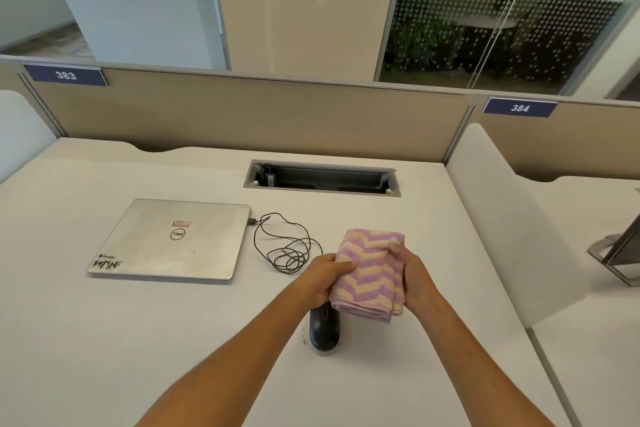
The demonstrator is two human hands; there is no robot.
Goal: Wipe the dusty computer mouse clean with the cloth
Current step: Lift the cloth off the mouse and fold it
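Note:
A black computer mouse [324, 331] lies on the white desk [138, 340], its front end hidden under my hands and the cloth. The folded cloth [370, 274], with pink and cream zigzag stripes, is held above and just beyond the mouse. My left hand [323, 276] grips the cloth's left edge, thumb on top. My right hand [414, 276] grips its right edge. The mouse's black cable [284, 246] lies coiled to the left of the cloth and runs to the laptop.
A closed silver laptop [173, 241] lies at the left of the desk. An open cable tray [322, 178] is set into the desk behind. A beige partition [242, 114] closes the back. A white divider [498, 218] stands on the right.

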